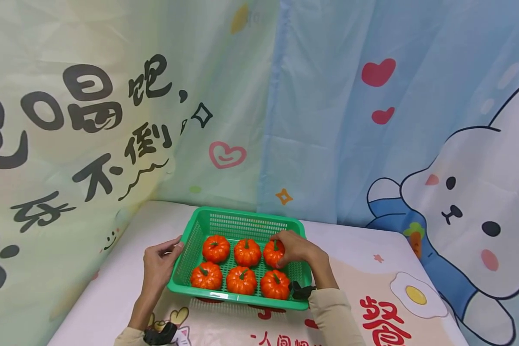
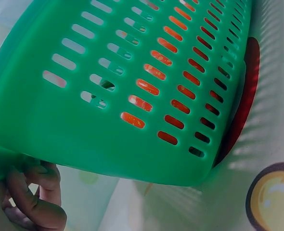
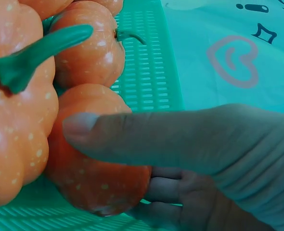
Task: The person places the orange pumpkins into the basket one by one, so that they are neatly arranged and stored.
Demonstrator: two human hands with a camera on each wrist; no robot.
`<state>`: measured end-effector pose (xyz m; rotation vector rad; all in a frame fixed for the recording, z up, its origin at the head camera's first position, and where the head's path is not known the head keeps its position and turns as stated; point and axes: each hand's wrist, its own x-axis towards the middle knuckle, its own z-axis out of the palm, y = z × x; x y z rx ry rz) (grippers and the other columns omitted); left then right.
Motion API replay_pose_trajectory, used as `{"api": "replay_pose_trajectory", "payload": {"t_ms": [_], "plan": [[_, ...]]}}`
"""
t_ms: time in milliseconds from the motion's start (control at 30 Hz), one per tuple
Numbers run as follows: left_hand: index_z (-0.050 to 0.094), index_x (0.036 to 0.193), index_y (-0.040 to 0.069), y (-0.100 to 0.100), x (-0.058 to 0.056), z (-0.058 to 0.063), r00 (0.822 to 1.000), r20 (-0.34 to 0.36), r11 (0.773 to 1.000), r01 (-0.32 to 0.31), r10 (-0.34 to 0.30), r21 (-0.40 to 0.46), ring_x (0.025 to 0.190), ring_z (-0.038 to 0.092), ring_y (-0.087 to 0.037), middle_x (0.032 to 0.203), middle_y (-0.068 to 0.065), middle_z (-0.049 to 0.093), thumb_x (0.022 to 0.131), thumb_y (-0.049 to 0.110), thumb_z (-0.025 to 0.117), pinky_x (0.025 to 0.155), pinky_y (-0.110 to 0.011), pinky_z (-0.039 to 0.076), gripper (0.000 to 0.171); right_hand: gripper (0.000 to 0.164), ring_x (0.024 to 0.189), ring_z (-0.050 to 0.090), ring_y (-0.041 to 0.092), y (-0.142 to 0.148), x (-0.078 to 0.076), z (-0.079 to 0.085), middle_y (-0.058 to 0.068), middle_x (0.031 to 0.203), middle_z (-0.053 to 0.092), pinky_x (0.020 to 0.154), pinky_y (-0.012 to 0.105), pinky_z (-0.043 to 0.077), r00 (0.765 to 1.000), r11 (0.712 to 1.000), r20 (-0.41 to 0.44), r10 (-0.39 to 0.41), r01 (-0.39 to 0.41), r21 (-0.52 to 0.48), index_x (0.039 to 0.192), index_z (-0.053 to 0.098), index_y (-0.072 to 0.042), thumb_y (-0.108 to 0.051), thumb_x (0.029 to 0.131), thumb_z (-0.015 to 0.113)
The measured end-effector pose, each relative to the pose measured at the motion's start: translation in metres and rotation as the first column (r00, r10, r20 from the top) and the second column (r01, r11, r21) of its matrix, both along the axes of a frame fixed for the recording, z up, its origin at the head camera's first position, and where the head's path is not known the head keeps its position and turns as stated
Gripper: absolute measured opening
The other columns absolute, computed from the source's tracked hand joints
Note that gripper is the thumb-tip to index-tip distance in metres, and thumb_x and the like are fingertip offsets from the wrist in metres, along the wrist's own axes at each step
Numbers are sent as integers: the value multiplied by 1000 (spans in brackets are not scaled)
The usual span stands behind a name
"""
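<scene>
Several small orange toy pumpkins with green stems stand in two rows inside a green plastic basket. My right hand reaches over the basket's right side and grips the back-right pumpkin. In the right wrist view, the thumb lies across this pumpkin and the other fingers are round its far side. At the basket's left rim my left hand holds the edge. The left wrist view shows its curled fingers under the rim at a corner; the thumb is hidden there.
The basket rests on a table covered with a printed cloth bearing a fried egg and red characters. Printed curtains hang behind the table and along its left side.
</scene>
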<state>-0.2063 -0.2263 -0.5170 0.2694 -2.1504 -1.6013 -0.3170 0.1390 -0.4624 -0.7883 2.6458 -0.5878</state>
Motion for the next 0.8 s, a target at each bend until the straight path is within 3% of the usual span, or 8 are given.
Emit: {"api": "replay_pose_trajectory", "payload": {"t_ms": [800], "plan": [[80,125,-2,0,-1,-2,1000,-2,1000,1,-1,2,72,68,4,107,-30,80,102,11,76,63,-16,57,26,78,139,54,38,-5,1,-5,16,146,66,119,58,48,999,999,32,-34,33,34,145,68,-3,-2,73,98]]}}
